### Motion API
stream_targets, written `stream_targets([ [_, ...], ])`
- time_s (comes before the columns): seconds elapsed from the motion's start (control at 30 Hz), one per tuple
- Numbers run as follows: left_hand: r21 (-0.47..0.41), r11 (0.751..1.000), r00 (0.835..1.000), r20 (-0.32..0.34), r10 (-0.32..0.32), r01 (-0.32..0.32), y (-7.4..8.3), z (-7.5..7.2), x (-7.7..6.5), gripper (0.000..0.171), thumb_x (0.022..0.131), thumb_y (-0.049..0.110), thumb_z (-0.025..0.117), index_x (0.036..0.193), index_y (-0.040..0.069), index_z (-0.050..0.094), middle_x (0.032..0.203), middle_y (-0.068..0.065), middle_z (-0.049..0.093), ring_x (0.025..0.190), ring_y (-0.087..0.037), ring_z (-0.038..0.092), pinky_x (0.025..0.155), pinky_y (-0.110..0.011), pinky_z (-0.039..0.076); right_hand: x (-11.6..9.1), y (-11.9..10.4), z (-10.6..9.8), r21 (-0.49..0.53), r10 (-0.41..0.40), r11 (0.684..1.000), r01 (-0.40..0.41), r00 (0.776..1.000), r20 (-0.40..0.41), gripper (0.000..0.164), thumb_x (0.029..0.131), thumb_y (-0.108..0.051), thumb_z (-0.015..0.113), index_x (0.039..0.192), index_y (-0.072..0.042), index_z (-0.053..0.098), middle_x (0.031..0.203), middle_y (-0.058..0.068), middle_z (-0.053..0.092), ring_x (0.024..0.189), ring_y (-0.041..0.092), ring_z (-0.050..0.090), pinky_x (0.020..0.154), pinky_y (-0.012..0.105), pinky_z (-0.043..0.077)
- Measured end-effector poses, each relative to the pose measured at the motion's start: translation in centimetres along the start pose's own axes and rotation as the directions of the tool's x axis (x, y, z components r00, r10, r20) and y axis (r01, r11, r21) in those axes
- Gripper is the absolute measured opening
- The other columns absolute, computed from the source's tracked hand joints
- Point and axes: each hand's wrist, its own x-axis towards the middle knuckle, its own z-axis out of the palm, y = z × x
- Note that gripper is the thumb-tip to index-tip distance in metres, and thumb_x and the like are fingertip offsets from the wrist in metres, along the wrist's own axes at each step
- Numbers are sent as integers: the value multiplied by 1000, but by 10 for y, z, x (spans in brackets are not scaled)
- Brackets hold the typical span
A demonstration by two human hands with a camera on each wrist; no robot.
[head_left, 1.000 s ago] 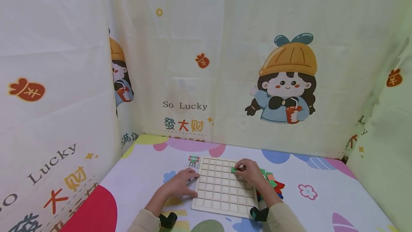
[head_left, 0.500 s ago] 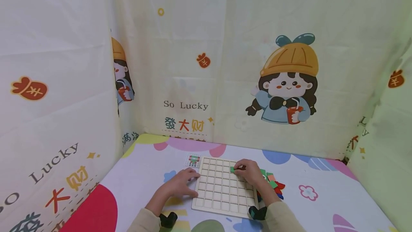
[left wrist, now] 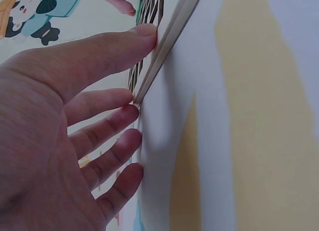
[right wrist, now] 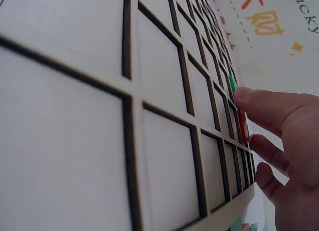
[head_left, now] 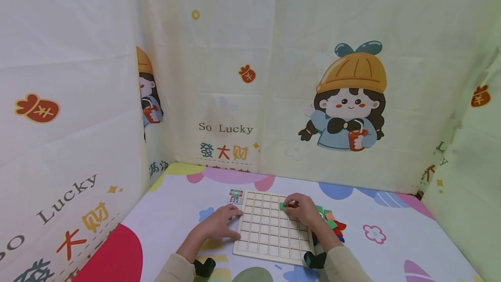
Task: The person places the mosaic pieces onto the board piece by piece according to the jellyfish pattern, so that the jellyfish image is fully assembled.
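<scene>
A pale wooden grid board (head_left: 270, 230) lies on the table in the head view, its visible cells mostly bare. At its left edge rests my left hand (head_left: 216, 224). The left wrist view shows that hand's thumb (left wrist: 144, 35) on the rim and the other fingers loosely spread. Over the board's far right part, my right hand (head_left: 305, 209) pinches a red tile (right wrist: 242, 125) between thumb and fingers at the grid. Against the thumb tip sits a green tile (right wrist: 233, 84), left of the red one. The fingers partly cover both tiles.
Loose green, red, blue and pink tiles (head_left: 339, 225) lie in a heap right of the board, partly behind the right forearm. A small pattern card (head_left: 235, 195) lies by the board's far left corner. Printed cloth walls (head_left: 219, 99) enclose the table.
My right hand has shifted very slightly left, and the green tile with it. My left hand stays at the board's edge.
</scene>
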Motion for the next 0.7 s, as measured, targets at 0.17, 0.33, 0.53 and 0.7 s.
stream_targets([
  [0.17,6,1000,1000,2,-16,16,-1,2,0,70,74,37,82,134,15,56,135,-7,50,120,-27,49,101,-49,43,-8,-1,-8,8,15,1000,-15,1000,-5,14,83,-10,75,97,-13,73,108,5,68,87,17,57,65,27,49],
  [0.33,15,1000,1000,-7,-14,14,-1,2,0,69,73,36,82,134,14,57,137,-9,49,126,-31,45,105,-53,40,-15,-1,-16,-44,63,997,-65,997,-32,15,83,-10,75,97,-14,74,105,2,68,86,16,53,61,27,45],
  [0.53,12,1000,1000,-8,-17,17,-1,2,0,70,74,36,82,134,14,56,137,-9,49,126,-31,46,105,-53,40,-23,0,-29,-96,109,989,-114,993,-55,15,83,-16,76,96,-20,73,103,-2,68,90,16,52,63,27,45],
  [0.7,8,1000,1000,-9,-16,17,0,2,0,69,73,36,82,134,14,57,136,-9,50,124,-30,47,104,-52,41,-32,3,-40,-111,144,982,-150,988,-64,19,82,-17,76,101,-20,72,103,0,66,87,18,51,59,27,46],
])
